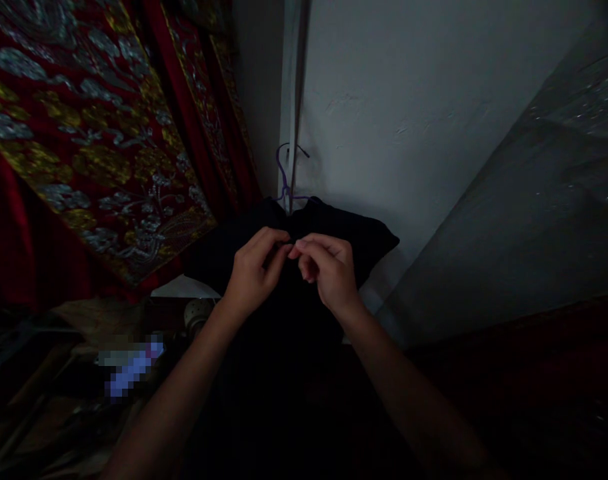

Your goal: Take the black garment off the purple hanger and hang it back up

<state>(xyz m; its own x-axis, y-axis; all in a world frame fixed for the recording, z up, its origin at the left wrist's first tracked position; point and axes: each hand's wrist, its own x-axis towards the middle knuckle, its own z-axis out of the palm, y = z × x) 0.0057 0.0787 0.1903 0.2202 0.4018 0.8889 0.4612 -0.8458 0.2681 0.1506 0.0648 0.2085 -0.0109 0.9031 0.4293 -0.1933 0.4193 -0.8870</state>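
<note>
A dark collared shirt [354, 227] hangs on a purple hanger [282, 163] in front of me. Both hands meet at its upper front, just below the neck opening. My left hand [258, 263] has thumb and forefinger closed in a pinch at the shirt's front edge. Touching or nearly touching it, my right hand [330, 263] pinches the same spot with its other fingers curled. The cloth between the fingertips is too dark to make out, and so is any button there.
The hanger's hook sits at a narrow vertical strip [293, 80] along the pale wall [409, 87]. A red cloth with gold and silver embroidery [104, 133] hangs at the left. Clear plastic sheeting [544, 200] covers the right side. Clutter with a blurred-out blue item [134, 370] lies lower left.
</note>
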